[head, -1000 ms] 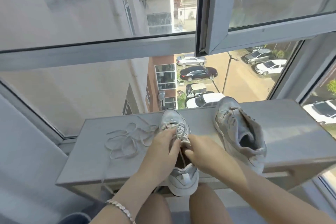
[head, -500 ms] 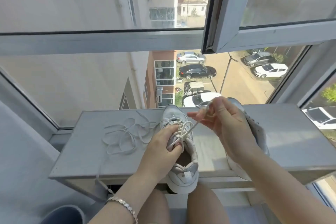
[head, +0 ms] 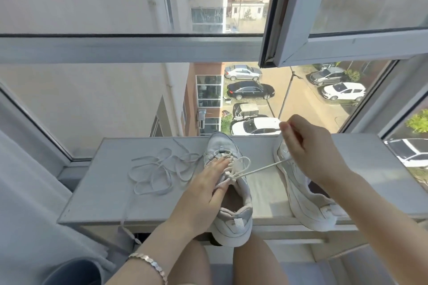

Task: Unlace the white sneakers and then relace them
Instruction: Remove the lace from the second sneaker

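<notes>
A grey desk is set against a large window overlooking parked cars. At its centre a white sneaker is placed toe toward the glass, its heel overhanging the near edge. A second sneaker is laid to its right, and a loose lace is heaped to its left. The left hand is laid flat over the centre sneaker's eyelets, fingers straight, pressing it down. The right hand is closed in a pinch on that sneaker's lace, which is stretched taut up and rightward. A second ago both hands were huddled at the eyelets; since then the lace has been drawn well out, so a crossing is judged freed and unlacing under way.
</notes>
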`<move>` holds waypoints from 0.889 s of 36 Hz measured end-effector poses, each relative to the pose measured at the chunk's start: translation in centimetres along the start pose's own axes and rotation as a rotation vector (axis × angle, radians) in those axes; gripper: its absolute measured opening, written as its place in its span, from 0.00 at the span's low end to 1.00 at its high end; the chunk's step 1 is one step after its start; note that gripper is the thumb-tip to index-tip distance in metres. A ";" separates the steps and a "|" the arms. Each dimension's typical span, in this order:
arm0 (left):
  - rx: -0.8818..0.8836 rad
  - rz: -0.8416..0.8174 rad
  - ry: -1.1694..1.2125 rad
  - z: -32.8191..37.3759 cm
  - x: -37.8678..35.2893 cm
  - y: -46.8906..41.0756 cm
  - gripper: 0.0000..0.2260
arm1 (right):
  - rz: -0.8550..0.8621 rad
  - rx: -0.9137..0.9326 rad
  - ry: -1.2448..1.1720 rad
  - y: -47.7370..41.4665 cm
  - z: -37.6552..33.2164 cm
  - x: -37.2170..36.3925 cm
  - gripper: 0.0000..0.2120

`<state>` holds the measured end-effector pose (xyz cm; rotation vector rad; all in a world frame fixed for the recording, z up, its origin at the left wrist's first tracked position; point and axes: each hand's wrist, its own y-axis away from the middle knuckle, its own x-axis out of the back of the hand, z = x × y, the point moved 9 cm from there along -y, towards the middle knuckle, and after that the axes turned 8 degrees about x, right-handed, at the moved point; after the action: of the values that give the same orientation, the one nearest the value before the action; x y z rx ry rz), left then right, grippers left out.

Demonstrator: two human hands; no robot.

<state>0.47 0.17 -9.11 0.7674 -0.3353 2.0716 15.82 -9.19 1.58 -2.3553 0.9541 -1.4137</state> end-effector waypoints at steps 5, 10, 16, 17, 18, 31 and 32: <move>0.003 0.083 -0.040 0.5 0.8 0.2 0.14 | 0.120 -0.071 0.253 -1.2 2.6 3.3 0.12; -0.019 0.092 -0.054 1.2 0.8 0.2 0.09 | -0.131 -0.201 0.313 -0.7 3.9 0.8 0.08; 0.027 0.118 -0.013 1.8 1.4 -0.4 0.06 | -0.305 -0.008 0.293 1.4 -0.1 -4.7 0.15; 0.030 0.110 -0.010 1.9 1.4 -0.5 0.06 | -0.322 0.043 0.196 1.8 -1.1 -5.6 0.15; 0.036 0.107 -0.018 1.8 1.4 -0.5 0.05 | -0.359 0.092 0.125 2.2 -2.2 -6.4 0.14; 0.241 -0.078 0.628 0.6 2.3 -0.4 0.06 | -0.423 0.038 0.157 2.9 -3.5 -8.9 0.13; 0.246 -0.077 0.675 0.4 2.6 -0.5 0.06 | -0.435 0.032 0.152 2.9 -3.4 -9.0 0.14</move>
<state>-0.04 1.97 -7.14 0.1772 0.3225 2.1802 8.86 -5.20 -4.50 -2.5644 0.4558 -1.7651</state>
